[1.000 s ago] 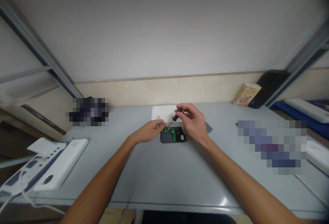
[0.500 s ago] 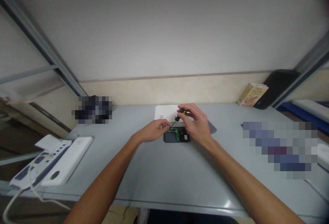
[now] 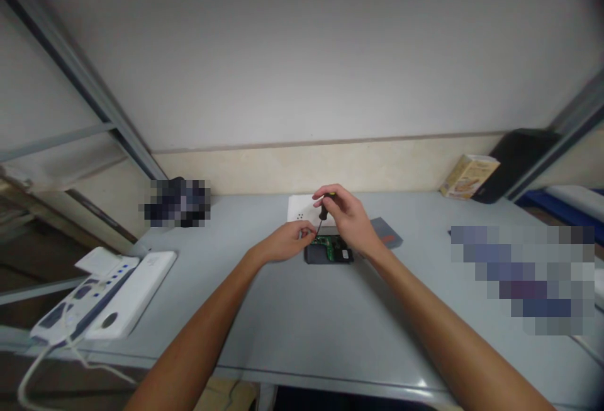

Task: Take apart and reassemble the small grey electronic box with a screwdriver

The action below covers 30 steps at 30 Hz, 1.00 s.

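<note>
On the grey table lies a dark device with a green circuit board exposed. My right hand grips a screwdriver with a black and yellow handle, its thin shaft slanting down to the board's upper left. My left hand rests at the device's left edge, thumb and fingers brought together close to the screwdriver tip. Whatever may be between those fingers is too small to make out. Behind the device lies a white sheet with several small dark dots on it. A grey flat piece lies right of my right hand.
At the left are a white power strip with cables and a white power bank. A yellow box leans by a black object at the back right. Blurred-out items sit at the left back and right.
My right hand has shifted slightly left and turned, so the screwdriver stands more upright. More of the grey flat piece shows. The whole view has moved a little.
</note>
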Each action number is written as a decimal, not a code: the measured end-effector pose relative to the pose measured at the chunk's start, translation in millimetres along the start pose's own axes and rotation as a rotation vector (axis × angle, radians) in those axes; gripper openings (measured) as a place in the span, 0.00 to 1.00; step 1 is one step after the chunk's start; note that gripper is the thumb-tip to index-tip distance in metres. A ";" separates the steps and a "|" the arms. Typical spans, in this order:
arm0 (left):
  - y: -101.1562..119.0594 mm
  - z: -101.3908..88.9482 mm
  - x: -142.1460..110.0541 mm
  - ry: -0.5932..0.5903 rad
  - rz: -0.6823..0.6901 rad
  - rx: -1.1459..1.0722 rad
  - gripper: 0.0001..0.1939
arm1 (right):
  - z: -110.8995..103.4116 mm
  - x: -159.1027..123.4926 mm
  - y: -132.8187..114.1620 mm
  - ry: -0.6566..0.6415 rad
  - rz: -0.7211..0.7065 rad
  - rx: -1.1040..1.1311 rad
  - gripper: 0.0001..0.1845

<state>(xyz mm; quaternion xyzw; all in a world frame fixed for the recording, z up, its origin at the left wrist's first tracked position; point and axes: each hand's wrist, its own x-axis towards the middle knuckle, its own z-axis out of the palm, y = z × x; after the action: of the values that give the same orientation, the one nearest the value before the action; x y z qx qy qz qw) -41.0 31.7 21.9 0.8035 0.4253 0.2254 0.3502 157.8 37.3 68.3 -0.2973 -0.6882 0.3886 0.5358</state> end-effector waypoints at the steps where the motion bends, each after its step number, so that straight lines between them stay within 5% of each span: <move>1: -0.3 -0.1 -0.1 -0.004 -0.002 -0.004 0.14 | -0.7 -0.9 2.2 -0.009 -0.013 0.020 0.11; 9: -0.8 -2.1 -1.0 -0.040 0.011 -0.052 0.17 | -9.6 -5.5 7.6 0.161 -0.065 -0.113 0.09; 16: 1.3 -4.5 -0.9 -0.045 0.002 -0.008 0.16 | -13.1 -7.6 9.9 0.115 -0.012 0.006 0.13; 21: 0.2 -3.4 -0.2 -0.038 0.015 0.012 0.15 | -16.5 -7.3 8.1 0.203 -0.015 -0.087 0.09; 30: 0.0 -0.3 0.9 -0.002 0.040 0.083 0.14 | -25.1 -8.1 7.0 0.076 0.013 -0.011 0.13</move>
<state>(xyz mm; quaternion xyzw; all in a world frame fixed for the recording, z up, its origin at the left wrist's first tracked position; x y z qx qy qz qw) -40.7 32.6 22.2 0.8259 0.4176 0.2138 0.3126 184.1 39.7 61.3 -0.3192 -0.6677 0.3765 0.5572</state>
